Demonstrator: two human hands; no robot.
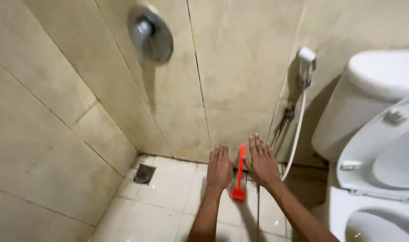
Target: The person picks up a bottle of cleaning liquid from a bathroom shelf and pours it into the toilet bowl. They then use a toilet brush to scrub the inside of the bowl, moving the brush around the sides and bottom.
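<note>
from the head camera, both hands reached down toward the foot of the tiled wall (240,67). the left hand (219,167) was flat, fingers straight and together, holding nothing. the right hand (261,160) was also spread flat, palm down, empty. between them stood an orange brush (239,172), its handle leaning against the wall and its head resting on the wet floor tiles (168,197); whether either hand touched it could not be told. a floor drain (144,174) sat well to the left. a white spray hose (298,125) hung on the wall just right of the right hand, beside the white toilet (379,148) with its lid raised. a round metal shower valve (150,33) was mounted high on the wall.
</note>
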